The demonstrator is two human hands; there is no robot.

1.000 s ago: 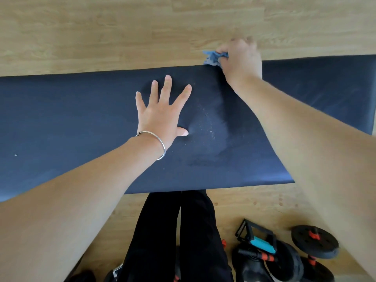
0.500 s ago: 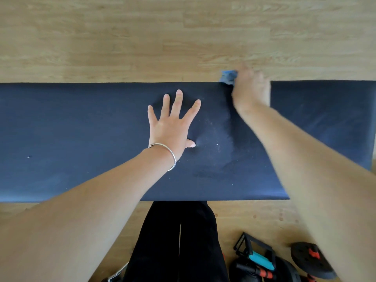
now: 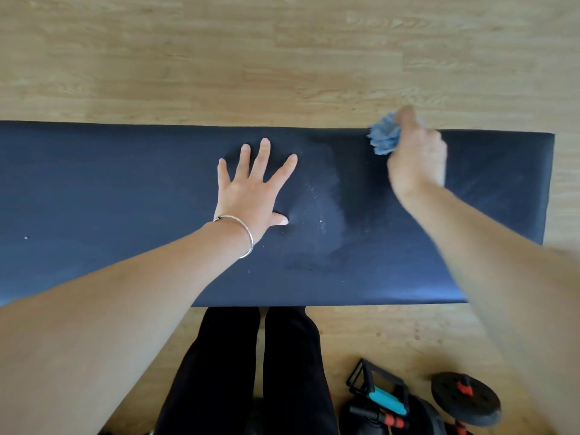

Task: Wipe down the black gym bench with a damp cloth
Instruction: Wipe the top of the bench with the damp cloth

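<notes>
The black gym bench [image 3: 110,199] runs across the view from the left edge to its right end. My left hand [image 3: 254,189] lies flat on its middle, fingers spread, a silver bangle on the wrist. My right hand [image 3: 417,161] is at the bench's far edge near the right end, blurred, closed around a bunched blue cloth [image 3: 384,138]. Pale dusty specks and a lighter smear [image 3: 326,215] mark the surface between the two hands.
Light wooden floor [image 3: 282,58] lies beyond and in front of the bench. My legs in black trousers [image 3: 251,372] stand at the near edge. Dumbbell plates [image 3: 464,398] and a black push-up handle with a teal grip [image 3: 379,394] sit on the floor at lower right.
My right hand has moved to the right along the far edge with the cloth, which now shows more. My left hand has stayed flat on the bench.
</notes>
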